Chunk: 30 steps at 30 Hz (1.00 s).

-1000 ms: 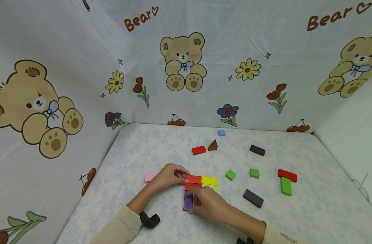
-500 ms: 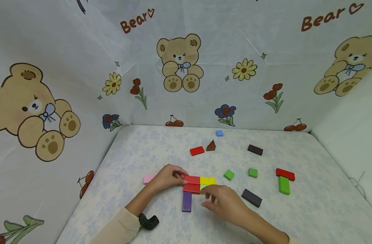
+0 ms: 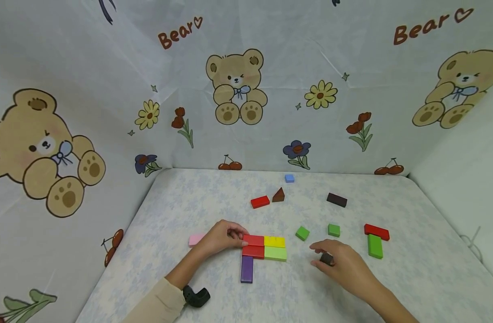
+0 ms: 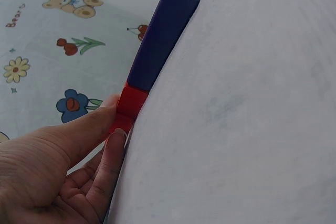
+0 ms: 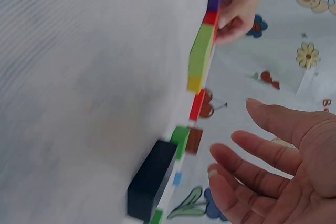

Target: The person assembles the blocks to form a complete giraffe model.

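Evidently, nearest us on the worktop [image 3: 295, 300] lay the purple block [image 3: 247, 270], flat, its long axis running from six to twelve o'clock and its far end against the near red block [image 3: 253, 252]. Around three o'clock from the light green block [image 3: 275, 254], the right hand [image 3: 345, 267] hovered over the dark block [image 5: 149, 182], fingers parted and gripping nothing; the right-wrist view showed a gap between them. Seen from above, the hand hid most of that dark block, but in the wrist view its long axis slanted from seven to one o'clock.

We took the step in hand to be getting hold of it while the laid pieces were steadied. The next move, we judged, called for thumb and fingers to close on its long sides.

Just beyond the purple block, the near red block and light green block met end to end, with the second red block [image 3: 253, 240] and yellow block [image 3: 274, 242] behind them, all four axes lying nine to three. At nine o'clock, the left hand [image 3: 221, 237] pinched the second red block's outer end. Farther off, a loose red block [image 3: 260, 202] and a brown wedge [image 3: 278, 195] sat near twelve.
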### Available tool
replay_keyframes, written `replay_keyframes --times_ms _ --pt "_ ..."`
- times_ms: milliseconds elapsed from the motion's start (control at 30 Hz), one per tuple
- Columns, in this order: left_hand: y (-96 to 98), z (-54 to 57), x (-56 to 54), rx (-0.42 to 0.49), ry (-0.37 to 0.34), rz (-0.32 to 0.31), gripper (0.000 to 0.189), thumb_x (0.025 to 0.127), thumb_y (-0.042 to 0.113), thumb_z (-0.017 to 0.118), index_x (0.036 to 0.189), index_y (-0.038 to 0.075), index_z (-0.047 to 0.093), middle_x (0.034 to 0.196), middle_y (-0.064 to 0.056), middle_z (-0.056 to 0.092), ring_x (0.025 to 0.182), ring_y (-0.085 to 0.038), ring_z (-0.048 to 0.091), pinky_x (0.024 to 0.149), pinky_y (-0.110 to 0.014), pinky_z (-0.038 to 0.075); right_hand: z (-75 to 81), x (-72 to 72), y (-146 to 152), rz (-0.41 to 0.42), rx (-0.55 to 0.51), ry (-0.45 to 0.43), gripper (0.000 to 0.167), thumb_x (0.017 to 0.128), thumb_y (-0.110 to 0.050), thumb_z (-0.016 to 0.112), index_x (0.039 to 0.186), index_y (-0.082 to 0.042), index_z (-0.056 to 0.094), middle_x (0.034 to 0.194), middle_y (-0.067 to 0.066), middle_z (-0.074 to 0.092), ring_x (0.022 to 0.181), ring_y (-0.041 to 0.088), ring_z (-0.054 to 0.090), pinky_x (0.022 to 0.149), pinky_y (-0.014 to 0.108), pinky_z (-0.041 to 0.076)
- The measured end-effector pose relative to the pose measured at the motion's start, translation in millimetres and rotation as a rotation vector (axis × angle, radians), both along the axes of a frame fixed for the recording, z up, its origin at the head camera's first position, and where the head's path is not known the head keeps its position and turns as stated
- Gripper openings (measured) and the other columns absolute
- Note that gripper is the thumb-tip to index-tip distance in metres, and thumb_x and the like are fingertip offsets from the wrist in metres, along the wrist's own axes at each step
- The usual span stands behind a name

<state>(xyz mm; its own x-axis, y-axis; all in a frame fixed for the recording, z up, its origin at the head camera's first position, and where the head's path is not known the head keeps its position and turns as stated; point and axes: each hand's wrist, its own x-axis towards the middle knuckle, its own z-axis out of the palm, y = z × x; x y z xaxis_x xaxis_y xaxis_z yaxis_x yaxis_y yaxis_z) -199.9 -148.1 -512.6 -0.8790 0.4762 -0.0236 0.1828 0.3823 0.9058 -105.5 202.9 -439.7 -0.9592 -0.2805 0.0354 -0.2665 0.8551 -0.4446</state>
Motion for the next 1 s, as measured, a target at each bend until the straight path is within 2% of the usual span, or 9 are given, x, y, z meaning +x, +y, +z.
replay_keyframes --times_ms 100,167,267,467,633,700,833,900,1000 --pt "0.6 0.2 1.0 0.005 -0.004 0.002 0.023 0.082 0.017 0.087 0.103 0.012 0.08 0.083 0.0 0.068 0.07 -0.011 0.058 0.063 -0.022 0.05 -5.3 1.3 16 -0.042 0.058 0.064 0.034 0.082 -0.027 0.086 0.112 -0.014 0.076 0.112 0.002 0.071 0.104 0.025 0.065 0.076 0.04 0.058" --pt "0.9 0.6 1.3 0.007 -0.002 0.002 0.023 0.082 0.017 0.087 0.103 0.012 0.08 0.083 0.0 0.067 0.07 -0.012 0.058 0.063 -0.023 0.05 -7.6 1.7 26 -0.061 0.087 0.081 0.035 0.082 -0.028 0.085 0.112 -0.013 0.076 0.114 0.005 0.071 0.106 0.029 0.065 0.075 0.043 0.058" --pt "0.9 0.4 1.2 0.0 0.002 0.004 0.022 0.082 0.018 0.087 0.103 0.013 0.08 0.082 0.0 0.067 0.07 -0.012 0.058 0.064 -0.024 0.051 -9.1 0.2 38 -0.089 0.108 0.017 0.038 0.082 -0.029 0.085 0.113 -0.01 0.075 0.11 0.007 0.071 0.099 0.029 0.066 0.07 0.042 0.058" --pt "-0.5 -1.7 0.2 -0.014 0.001 0.008 0.022 0.082 0.018 0.087 0.103 0.015 0.08 0.081 0.003 0.068 0.07 -0.011 0.059 0.065 -0.025 0.052 -13.9 -4.1 49 -0.125 0.133 -0.163 0.041 0.082 -0.025 0.085 0.117 -0.008 0.072 0.082 -0.005 0.065 0.072 0.013 0.058 0.058 0.031 0.049" --pt "-0.4 -2.2 0.1 -0.027 0.002 0.012 0.022 0.082 0.019 0.087 0.103 0.018 0.08 0.082 0.003 0.068 0.071 -0.012 0.06 0.066 -0.024 0.053 -21.0 -2.8 52 -0.109 0.037 -0.212 0.052 0.081 -0.023 0.086 0.125 -0.002 0.066 0.071 -0.008 0.061 0.063 0.01 0.054 0.057 0.027 0.046" --pt "0.0 -2.0 -0.1 -0.03 0.003 0.013 0.022 0.083 0.019 0.087 0.103 0.018 0.08 0.082 0.003 0.068 0.071 -0.012 0.06 0.066 -0.024 0.052 -23.6 -2.4 55 -0.07 -0.026 -0.224 0.06 0.079 -0.025 0.087 0.128 0.0 0.063 0.07 -0.009 0.06 0.062 0.009 0.054 0.057 0.026 0.046" --pt "0.8 -2.3 -1.1 -0.027 0.005 0.006 0.022 0.083 0.019 0.087 0.104 0.016 0.08 0.082 0.002 0.068 0.071 -0.013 0.06 0.066 -0.025 0.053 -28.4 -4.4 66 0.082 -0.122 -0.26 0.071 0.075 -0.025 0.09 0.133 0.002 0.059 0.075 -0.007 0.059 0.064 0.004 0.053 0.059 0.024 0.047" --pt "1.0 -3.0 -1.6 -0.027 0.004 0.003 0.023 0.082 0.019 0.087 0.104 0.016 0.08 0.083 0.003 0.068 0.071 -0.013 0.06 0.066 -0.025 0.053 -29.4 -6.1 71 0.153 -0.157 -0.288 0.071 0.075 -0.022 0.09 0.133 0.002 0.057 0.079 -0.004 0.058 0.066 0.004 0.053 0.06 0.023 0.048" --pt "0.6 -4.1 -2.0 -0.026 0.007 0.006 0.022 0.082 0.019 0.087 0.103 0.017 0.08 0.082 0.003 0.068 0.071 -0.013 0.061 0.067 -0.025 0.053 -29.2 -7.9 74 0.209 -0.199 -0.313 0.066 0.078 -0.019 0.089 0.132 0.002 0.057 0.081 -0.003 0.059 0.067 0.004 0.053 0.061 0.023 0.048"
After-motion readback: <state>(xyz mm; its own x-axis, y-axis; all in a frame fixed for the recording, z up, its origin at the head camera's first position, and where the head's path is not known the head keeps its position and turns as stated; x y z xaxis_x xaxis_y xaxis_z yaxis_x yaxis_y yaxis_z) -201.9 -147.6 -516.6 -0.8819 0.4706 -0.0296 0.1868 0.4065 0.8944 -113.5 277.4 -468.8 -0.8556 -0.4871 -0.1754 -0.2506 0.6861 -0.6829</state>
